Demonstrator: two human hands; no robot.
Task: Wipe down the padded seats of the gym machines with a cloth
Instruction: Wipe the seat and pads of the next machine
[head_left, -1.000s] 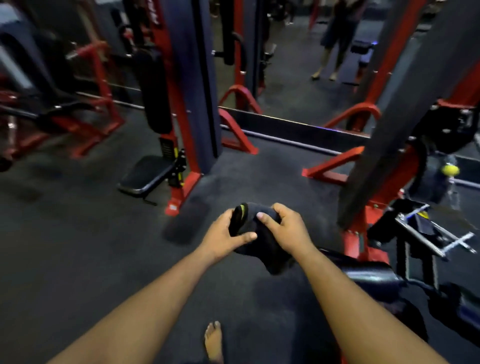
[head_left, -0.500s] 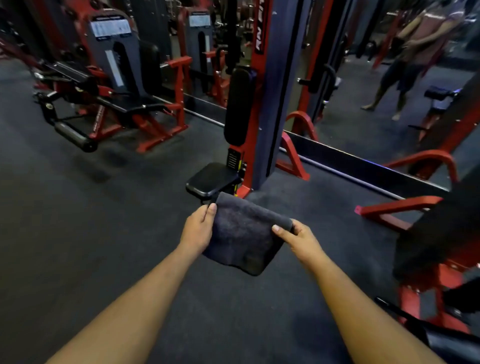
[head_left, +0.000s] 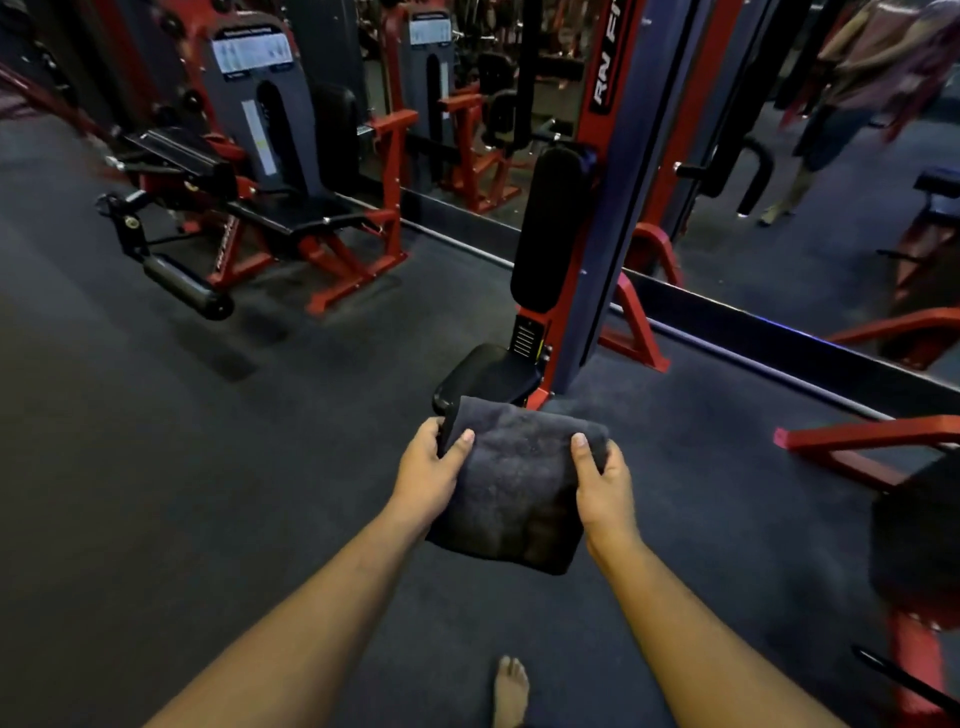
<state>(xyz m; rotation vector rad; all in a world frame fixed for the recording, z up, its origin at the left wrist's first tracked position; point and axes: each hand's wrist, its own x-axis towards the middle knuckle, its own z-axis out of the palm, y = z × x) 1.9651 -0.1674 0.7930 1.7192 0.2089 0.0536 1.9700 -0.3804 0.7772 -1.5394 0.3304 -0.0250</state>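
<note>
We hold a folded dark grey cloth (head_left: 511, 483) out in front of us, above the dark floor (head_left: 208, 467), its far edge overlapping in view the near edge of a black padded seat (head_left: 488, 374). Our left hand (head_left: 428, 475) grasps the cloth's left edge, thumb on top and fingers curled beneath. Our right hand (head_left: 602, 486) grasps the right edge in the same way. The seat belongs to a red and dark blue machine (head_left: 608, 208), with an upright black back pad (head_left: 545, 228) above it. To the left stands a second red machine (head_left: 270, 208) with a flat black pad. A mirror (head_left: 805, 234) runs behind both. Our bare foot (head_left: 511, 688) shows at the bottom edge.
</note>
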